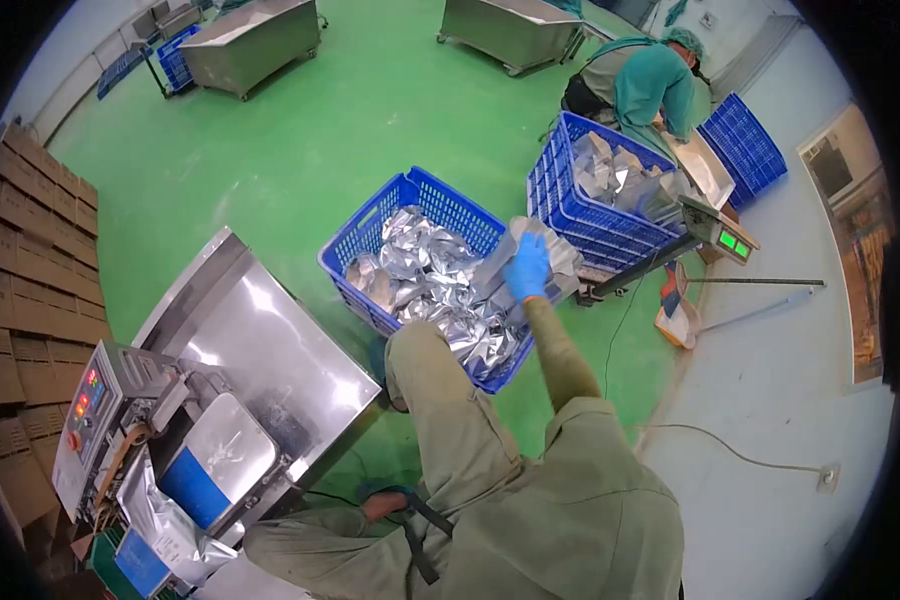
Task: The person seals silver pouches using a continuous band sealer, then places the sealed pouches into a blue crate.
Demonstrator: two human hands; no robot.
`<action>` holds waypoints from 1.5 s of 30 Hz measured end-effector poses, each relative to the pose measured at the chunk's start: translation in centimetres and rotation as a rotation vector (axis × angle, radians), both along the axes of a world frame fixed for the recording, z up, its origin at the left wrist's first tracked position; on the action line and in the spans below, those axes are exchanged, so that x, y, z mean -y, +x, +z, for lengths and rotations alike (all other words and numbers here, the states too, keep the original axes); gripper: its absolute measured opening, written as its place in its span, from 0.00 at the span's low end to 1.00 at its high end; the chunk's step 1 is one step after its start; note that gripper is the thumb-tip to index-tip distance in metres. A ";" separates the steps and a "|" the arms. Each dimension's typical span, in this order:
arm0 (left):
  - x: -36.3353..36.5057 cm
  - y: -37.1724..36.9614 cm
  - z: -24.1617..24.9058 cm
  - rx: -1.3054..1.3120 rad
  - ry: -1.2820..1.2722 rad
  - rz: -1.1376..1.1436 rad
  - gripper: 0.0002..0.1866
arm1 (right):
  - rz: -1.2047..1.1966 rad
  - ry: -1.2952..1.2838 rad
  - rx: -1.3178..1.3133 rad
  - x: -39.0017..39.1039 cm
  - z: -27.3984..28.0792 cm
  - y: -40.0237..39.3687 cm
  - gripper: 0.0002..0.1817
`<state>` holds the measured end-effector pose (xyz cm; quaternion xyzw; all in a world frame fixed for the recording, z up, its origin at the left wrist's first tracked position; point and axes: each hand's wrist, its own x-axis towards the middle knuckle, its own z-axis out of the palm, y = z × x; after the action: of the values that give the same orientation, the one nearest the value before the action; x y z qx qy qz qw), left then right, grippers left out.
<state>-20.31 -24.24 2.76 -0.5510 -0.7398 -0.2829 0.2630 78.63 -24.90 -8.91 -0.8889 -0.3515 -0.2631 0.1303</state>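
Note:
My right hand (pixel 527 268), in a blue glove, grips a silver foil bag (pixel 560 262) over the right rim of a blue crate (pixel 358 232). Crumpled silver bags (pixel 425 262) fill much of that crate, which stands on the floor in front of my knee. My left hand does not show.
At left stand a sealing machine (pixel 95 400), a steel table (pixel 260 330) and stacked cartons (pixel 40 270). Stacked blue crates (pixel 560 205) with foil bags and a scale (pixel 722 238) are at right. Beyond, a co-worker (pixel 640 85) bends over a tray (pixel 702 170).

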 end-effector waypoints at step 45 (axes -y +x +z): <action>-10.6 20.1 17.6 -0.124 -0.363 -0.834 0.12 | 1.644 0.102 0.127 -16.3 27.6 -42.3 0.10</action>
<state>-0.17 -13.68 20.35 -0.8547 -0.4753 -0.1970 0.0698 36.30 -8.60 18.68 -0.3244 -0.8841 -0.1491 0.3015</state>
